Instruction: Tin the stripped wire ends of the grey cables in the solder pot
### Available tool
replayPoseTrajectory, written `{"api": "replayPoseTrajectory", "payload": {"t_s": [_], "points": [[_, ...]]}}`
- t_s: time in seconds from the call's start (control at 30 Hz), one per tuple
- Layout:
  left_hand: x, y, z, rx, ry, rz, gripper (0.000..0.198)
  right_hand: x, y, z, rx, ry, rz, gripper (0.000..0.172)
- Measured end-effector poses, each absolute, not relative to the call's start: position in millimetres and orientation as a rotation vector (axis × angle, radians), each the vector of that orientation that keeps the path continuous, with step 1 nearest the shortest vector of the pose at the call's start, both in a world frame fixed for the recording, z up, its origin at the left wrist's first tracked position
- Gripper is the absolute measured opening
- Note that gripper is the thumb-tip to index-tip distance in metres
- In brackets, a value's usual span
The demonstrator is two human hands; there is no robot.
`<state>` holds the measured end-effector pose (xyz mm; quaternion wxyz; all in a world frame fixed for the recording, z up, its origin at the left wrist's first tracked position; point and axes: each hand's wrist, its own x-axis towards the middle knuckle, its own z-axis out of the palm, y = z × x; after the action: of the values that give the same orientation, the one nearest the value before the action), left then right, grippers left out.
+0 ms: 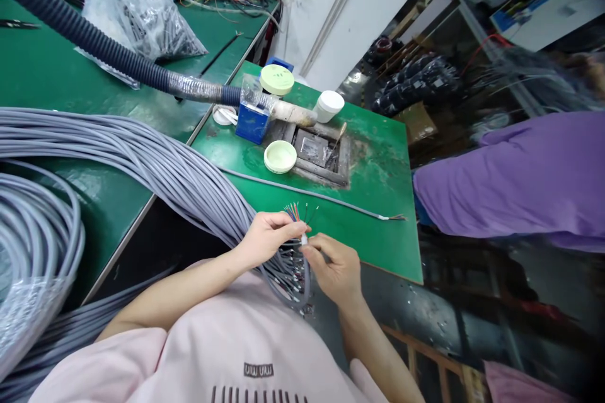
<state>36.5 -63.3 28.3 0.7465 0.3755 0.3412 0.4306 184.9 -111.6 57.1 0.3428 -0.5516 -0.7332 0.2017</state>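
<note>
A grey multi-core cable (307, 274) is held up in front of my chest, its stripped end fanning out into thin coloured wires (293, 209). My left hand (265, 240) is closed, pinching the wires just above the white band (304, 240) where the sheath ends. Thumb and fingers of my right hand (336, 264) grip the cable at that band from the right. Below my hands hang several more stripped cable ends, partly hidden. These belong to the thick bundle of grey cables (189, 173) coming in from the left.
A single grey cable (302, 190) lies across the green table (378, 164). Behind it are a solder pot (314, 150), a pale dish (280, 157), a white tub (329, 106) and an extraction hose (108, 47). Coiled cable (38, 233) sits left; a person in purple (515, 176) is right.
</note>
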Motion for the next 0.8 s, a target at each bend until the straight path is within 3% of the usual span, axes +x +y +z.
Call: {"api": "replayPoseTrajectory", "payload": {"t_s": [0.33,0.8], "points": [[40.4,-63.8,30.4,0.622,0.76,1.026,0.036,179.0,-114.4,49.4,-1.558,-1.56,0.964,0.034],[43.4,-67.2,33.1,0.661,0.804,1.097,0.038,176.6,-116.6,45.6,-1.559,-1.485,1.031,0.037]]}}
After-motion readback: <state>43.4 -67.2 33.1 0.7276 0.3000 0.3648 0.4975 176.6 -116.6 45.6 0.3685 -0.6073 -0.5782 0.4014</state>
